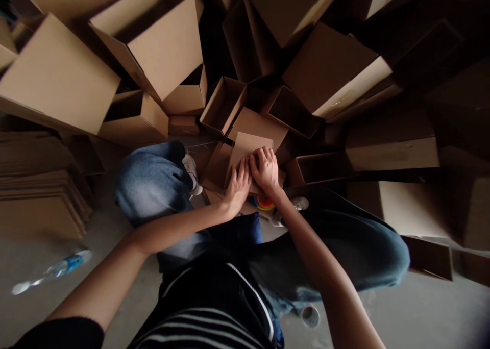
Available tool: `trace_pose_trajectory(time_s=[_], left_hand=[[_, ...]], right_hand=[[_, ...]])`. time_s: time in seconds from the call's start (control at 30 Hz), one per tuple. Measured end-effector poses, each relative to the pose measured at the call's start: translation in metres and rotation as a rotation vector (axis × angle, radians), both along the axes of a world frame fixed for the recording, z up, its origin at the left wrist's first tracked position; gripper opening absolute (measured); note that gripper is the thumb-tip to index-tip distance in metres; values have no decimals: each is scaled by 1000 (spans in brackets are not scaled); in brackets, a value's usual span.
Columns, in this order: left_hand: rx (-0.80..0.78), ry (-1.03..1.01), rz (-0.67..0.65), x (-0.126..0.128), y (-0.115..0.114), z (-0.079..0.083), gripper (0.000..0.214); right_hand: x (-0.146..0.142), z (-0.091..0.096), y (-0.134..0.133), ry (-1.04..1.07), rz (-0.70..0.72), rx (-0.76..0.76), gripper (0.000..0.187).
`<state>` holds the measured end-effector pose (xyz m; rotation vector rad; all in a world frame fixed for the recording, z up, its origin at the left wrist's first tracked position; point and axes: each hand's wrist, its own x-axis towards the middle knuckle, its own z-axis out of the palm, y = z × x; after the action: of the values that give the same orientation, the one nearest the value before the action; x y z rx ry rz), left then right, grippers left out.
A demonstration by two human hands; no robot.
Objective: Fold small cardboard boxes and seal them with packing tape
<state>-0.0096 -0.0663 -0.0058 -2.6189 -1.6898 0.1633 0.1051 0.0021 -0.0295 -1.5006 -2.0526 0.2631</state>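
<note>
Left hand: the left hand [238, 188] lies palm-down with its fingers spread on a cardboard panel, at about 6 o'clock from the panel's top edge, not visibly gripping it.

Right hand: the right hand [265, 170] sits just beside the left at about 2 o'clock from it, fingers curled down onto the same cardboard; whether it grips the panel cannot be told.

Hands together: the two are side by side on one piece, almost touching at the fingers.

Work piece: a partly folded cardboard box [245, 152] stands upright-tilted at 12 o'clock from the hands, between the person's crossed legs, with flaps rising under the palms.

Legs: blue jeans [149, 185] wrap around at 9 and 3 o'clock, a white sneaker [190, 171] at 10 o'clock.

Nearby: a multicoloured round object [265, 202] lies just below the hands at 6 o'clock.

Boxes: open cardboard boxes [156, 48] crowd from 9 round to 3 o'clock, well tilted and piled.

Stack: flat cardboard sheets [38, 191] are piled at 9 o'clock.

Floor: on the concrete floor [401, 313] a plastic water bottle [65, 267] lies at 8 o'clock, and a small round cylinder [310, 317] stands at 5 o'clock.
</note>
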Motion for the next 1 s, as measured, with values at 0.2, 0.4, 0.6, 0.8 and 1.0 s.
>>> trace_pose_trajectory(time_s=[0.2,0.4,0.6,0.8,1.0], left_hand=[[15,-1,-3,0,0,-4,56],[46,14,-1,-1,1,-4,57],[38,5,1,-2,0,-2,57],[17,34,-15,-1,1,1,57],[-33,37,-40,-2,3,3,57]], right_hand=[[1,0,0,55,-16,-24,10],[2,-7,7,170,-21,-28,7],[2,-6,8,171,-25,-44,8],[2,-6,6,149,-34,-27,12],[2,-5,7,118,-39,-15,11]])
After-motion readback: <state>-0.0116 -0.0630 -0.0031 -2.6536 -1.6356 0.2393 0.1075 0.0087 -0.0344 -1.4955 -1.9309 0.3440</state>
